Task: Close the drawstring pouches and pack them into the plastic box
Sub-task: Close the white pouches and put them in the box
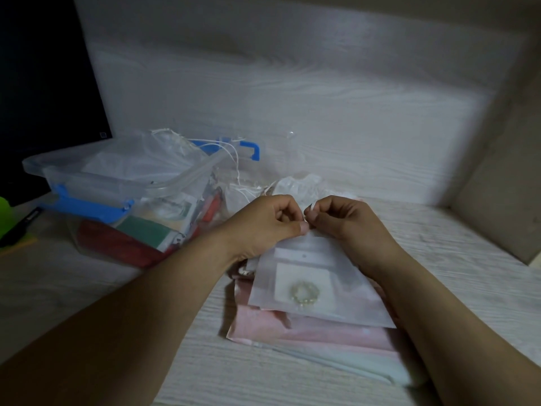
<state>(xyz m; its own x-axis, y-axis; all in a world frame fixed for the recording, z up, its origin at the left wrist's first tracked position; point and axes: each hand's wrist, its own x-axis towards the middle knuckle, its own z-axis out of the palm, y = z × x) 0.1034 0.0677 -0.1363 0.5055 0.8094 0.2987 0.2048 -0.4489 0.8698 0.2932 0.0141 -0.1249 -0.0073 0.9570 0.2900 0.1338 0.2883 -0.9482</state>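
A sheer white drawstring pouch [310,276] with a beaded bracelet on a card inside lies on a stack of pink and white pouches [316,335]. My left hand [269,224] pinches the pouch's top edge with thumb and fingers. My right hand [348,221] pinches the white drawstring just beside it, at the pouch's mouth. The clear plastic box [96,171] with blue latches stands at the left, holding several packed pouches, with white strings hanging over its rim.
More sheer pouches [295,183] lie behind my hands near the wall. A dark monitor [44,83] stands at the far left, with a green object [6,212] and a black pen [20,227] below it. A side panel closes the desk at the right.
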